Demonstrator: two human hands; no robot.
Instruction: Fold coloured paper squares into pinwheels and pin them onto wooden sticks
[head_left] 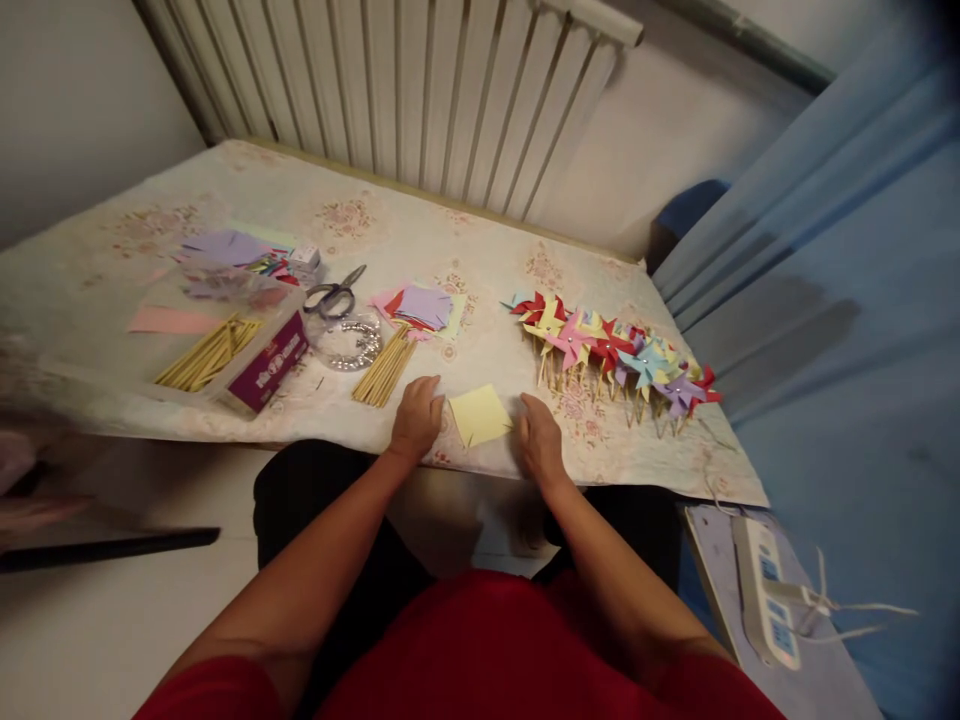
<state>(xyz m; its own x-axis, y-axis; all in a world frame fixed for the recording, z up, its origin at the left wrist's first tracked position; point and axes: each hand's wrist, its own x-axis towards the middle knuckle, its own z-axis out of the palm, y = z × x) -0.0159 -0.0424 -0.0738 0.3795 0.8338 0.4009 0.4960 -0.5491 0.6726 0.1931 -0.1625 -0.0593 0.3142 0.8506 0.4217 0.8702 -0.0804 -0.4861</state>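
Note:
A yellow paper square with short slits at its corners lies on the flowered tablecloth near the table's front edge. My left hand rests just left of it, fingers loosely bent and holding nothing. On the other side, my right hand stands close to the square's right corner, fingers apart and free of any object. Left of my left hand is a bundle of thin wooden sticks. Behind those sticks sits a stack of coloured paper squares, a purple one on top.
Finished paper pinwheels stand in a row at right. At left are a clear tub of sticks, a round dish of metal pins, scissors and more paper. A power strip lies at lower right.

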